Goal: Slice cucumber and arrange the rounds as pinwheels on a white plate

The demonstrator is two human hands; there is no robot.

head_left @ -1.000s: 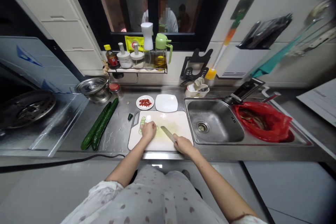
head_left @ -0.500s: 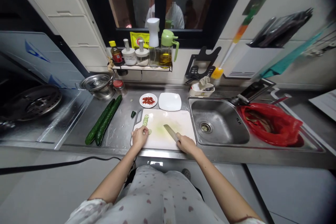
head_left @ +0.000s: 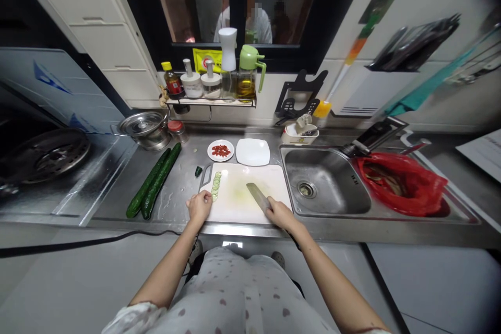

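A white cutting board [head_left: 230, 211] with a grey handle end lies on the counter. My right hand [head_left: 279, 214] is closed around the handle of a kitchen knife [head_left: 256, 195], whose blade rests over the board, pointing up and left. Pale green cucumber slices [head_left: 216, 182] form an overlapping row along the board's left side. Beside the near end of that row is my left hand [head_left: 200, 207], its fingers curled together at the board's left edge; anything between the fingertips is hidden. A dark green cucumber end [head_left: 198, 171] lies just off the board.
Two whole cucumbers [head_left: 158, 182] lie at left. Behind the board stand a plate of chopped red pieces [head_left: 227, 157] and a white plate [head_left: 252, 152]. The sink [head_left: 332, 182] is at right, with a red plastic bag [head_left: 422, 193] beyond. A steel pot [head_left: 144, 130] stands back left.
My left hand has moved left and slightly toward me. The slice that lay apart near its fingers now sits in line with the row. The knife has shifted slightly right.
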